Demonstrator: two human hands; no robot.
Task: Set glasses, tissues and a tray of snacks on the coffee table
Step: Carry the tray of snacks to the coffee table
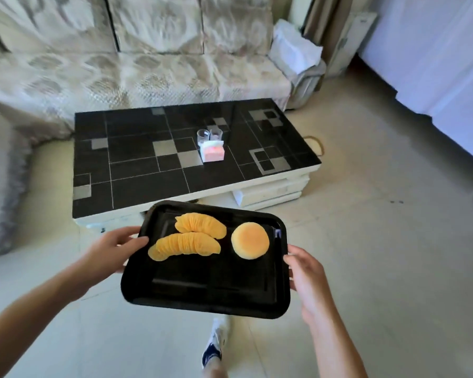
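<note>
Black tray (pixel 202 293) of snacks carried between left hand (pixel 112 248) and right hand (pixel 303 271), both grasping its side rims | step: last item | ahead of hands: coffee table (pixel 137 148), glasses (pixel 209 135), tissues (pixel 213 151) | next: lower level onto bare tabletop.

view: single head-worn wide-angle camera | position: standing height, above the pale tiled floor (pixel 380 268) | facing: forward and steeply down | near field: bare forearms and glossy black rectangular tray (pixel 202 290) fill the lower frame | mid field: black-and-grey tiled coffee table (pixel 137 170) | far field: patterned beige fabric sofa (pixel 126 66) | edges: wide-angle bending
</note>
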